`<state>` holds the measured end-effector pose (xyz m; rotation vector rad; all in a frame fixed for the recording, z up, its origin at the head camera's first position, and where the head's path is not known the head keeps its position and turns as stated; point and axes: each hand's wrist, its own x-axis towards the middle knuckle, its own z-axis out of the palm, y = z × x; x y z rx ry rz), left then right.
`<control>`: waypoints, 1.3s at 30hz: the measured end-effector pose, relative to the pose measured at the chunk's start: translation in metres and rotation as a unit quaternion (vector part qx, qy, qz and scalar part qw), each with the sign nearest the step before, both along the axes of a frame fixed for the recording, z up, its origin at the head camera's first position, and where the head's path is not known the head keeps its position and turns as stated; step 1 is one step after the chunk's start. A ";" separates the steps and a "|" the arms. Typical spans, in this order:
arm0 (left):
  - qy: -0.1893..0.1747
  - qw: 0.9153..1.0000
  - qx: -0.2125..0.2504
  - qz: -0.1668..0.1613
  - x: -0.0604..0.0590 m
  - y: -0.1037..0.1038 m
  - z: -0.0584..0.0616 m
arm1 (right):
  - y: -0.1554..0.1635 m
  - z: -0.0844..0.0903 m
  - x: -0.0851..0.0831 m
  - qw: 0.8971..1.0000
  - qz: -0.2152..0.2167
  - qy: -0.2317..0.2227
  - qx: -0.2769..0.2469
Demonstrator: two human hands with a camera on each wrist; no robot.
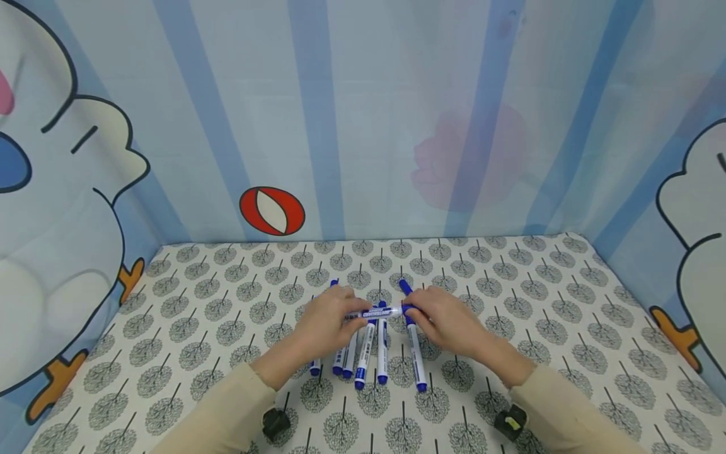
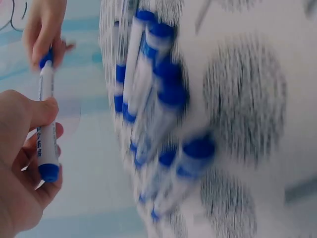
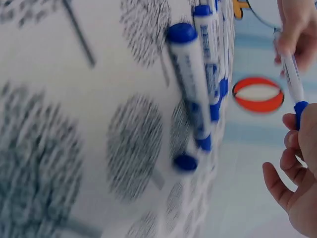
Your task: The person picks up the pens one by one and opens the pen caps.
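Observation:
A white whiteboard marker (image 1: 379,313) with blue ends is held level between both hands, above a row of similar markers. My left hand (image 1: 326,318) grips its barrel (image 2: 47,129) with thumb and fingers. At the other end, my right hand (image 1: 448,318) pinches the blue cap (image 3: 300,110). Whether the cap is fully seated on the barrel cannot be told. Below lie several more blue-and-white markers (image 1: 364,356), side by side on the cloth. The rightmost marker (image 1: 416,356) lies a little apart, under the right hand.
The table has a white cloth (image 1: 227,309) printed with grey trees. A small blue piece (image 3: 185,162) lies by a marker's end in the right wrist view, too blurred to identify. Behind stands a striped blue curtain (image 1: 374,126) with cartoon figures.

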<state>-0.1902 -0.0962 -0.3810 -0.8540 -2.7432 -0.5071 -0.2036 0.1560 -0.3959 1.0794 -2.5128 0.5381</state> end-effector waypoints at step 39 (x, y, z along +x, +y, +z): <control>-0.005 0.994 -0.023 0.104 0.002 -0.056 0.003 | 0.027 0.007 -0.001 0.996 -0.080 -0.047 0.011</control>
